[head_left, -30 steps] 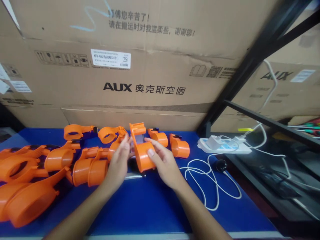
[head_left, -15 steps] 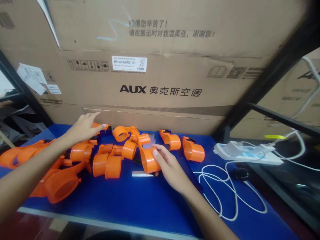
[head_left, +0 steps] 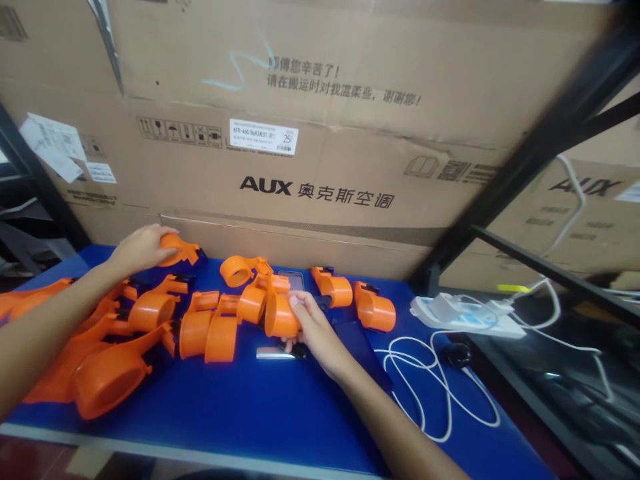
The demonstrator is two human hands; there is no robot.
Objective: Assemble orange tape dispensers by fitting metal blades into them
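My right hand (head_left: 315, 330) pinches an orange plastic tape dispenser (head_left: 281, 316), thumb on the side of its ring. At the back left, the fingers of my left hand (head_left: 143, 250) are closed on the edge of another orange tape dispenser (head_left: 177, 251) with a dark end piece; the fingertips are partly hidden. Between the hands lie several more dispensers, including a pair (head_left: 220, 339) side by side and one (head_left: 237, 270) near the carton. A large one (head_left: 107, 380) lies at the front left, below my left forearm.
Two dispensers (head_left: 377, 312) lie right of my right hand. A phone (head_left: 291, 280) lies behind it and a flat silvery object (head_left: 275, 353) in front. A white power strip (head_left: 465, 317) and looped white cable (head_left: 450, 380) occupy the right. A large carton (head_left: 320, 160) walls the back of the blue tabletop (head_left: 225, 413).
My left hand has come down and closed on the back-left dispenser, which now sits in its fingers. My right hand keeps hold of its dispenser. The whole view has shifted slightly.
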